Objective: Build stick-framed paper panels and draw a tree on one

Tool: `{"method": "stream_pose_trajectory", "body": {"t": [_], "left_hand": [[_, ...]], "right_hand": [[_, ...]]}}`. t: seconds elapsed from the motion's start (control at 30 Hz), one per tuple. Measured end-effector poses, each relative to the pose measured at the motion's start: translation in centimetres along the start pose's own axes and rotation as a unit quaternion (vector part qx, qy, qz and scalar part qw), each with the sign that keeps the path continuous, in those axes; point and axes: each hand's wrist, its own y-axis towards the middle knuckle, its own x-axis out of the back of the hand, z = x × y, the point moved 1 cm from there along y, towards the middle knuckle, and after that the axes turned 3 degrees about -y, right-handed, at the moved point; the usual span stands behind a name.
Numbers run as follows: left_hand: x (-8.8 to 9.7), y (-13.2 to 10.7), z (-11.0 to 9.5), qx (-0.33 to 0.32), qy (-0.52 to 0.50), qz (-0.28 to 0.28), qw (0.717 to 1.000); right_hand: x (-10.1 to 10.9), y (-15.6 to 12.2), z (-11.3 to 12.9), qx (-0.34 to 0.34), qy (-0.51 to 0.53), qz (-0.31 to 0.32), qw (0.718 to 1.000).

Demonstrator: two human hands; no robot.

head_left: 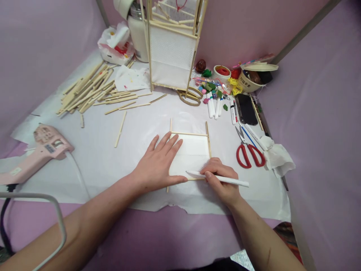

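A flat frame of thin wooden sticks [189, 134] backed with a white sheet [196, 146] lies on the table before me. My left hand [160, 160] rests flat on its left side, fingers spread and thumb along the near edge. Closed around a slim white pen [231, 180], my right hand [222, 178] lies over the frame's near right corner. The pen's dark tip touches or hovers just above the sheet; I cannot tell which. Faint lines cross the sheet.
Behind stands a stick-built lantern-like frame [173, 56], with gold scissors [190, 96] at its base. Loose wooden sticks [87, 88] and a pink glue gun [46, 150] lie left. Red-handled scissors [249, 154], a phone [246, 109], markers [210, 105] and a paper bowl [248, 82] are right.
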Motion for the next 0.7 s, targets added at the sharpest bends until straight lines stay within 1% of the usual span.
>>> {"method": "stream_pose_trajectory", "body": {"t": [0.1, 0.17, 0.23, 0.3, 0.4, 0.5, 0.6, 0.7], "left_hand": [[0.0, 0.0, 0.0, 0.001, 0.005, 0.002, 1.000], [0.0, 0.0, 0.0, -0.001, 0.005, 0.000, 1.000], [0.1, 0.0, 0.0, -0.003, 0.004, -0.001, 1.000], [0.1, -0.1, 0.0, -0.003, 0.002, -0.001, 1.000], [0.2, -0.1, 0.0, -0.006, -0.004, -0.004, 1.000], [0.3, -0.1, 0.0, -0.018, -0.016, -0.004, 1.000], [0.3, -0.1, 0.1, -0.021, -0.025, 0.001, 0.999], [0.4, -0.1, 0.1, -0.017, -0.027, 0.003, 0.999]], "right_hand": [[0.7, -0.3, -0.2, -0.031, -0.010, -0.052, 0.998], [1.4, -0.4, -0.6, -0.088, -0.011, -0.111, 0.990], [2.1, -0.5, -1.2, -0.153, 0.004, -0.161, 0.975], [2.5, -0.4, -1.8, -0.197, 0.028, -0.186, 0.962], [2.8, 0.0, -2.4, -0.238, 0.038, -0.186, 0.952], [3.2, 0.9, -2.2, -0.270, 0.010, -0.151, 0.951], [3.6, 2.1, -1.7, -0.256, -0.012, -0.104, 0.961], [3.6, 2.9, -1.9, -0.231, -0.016, -0.093, 0.968]]}}
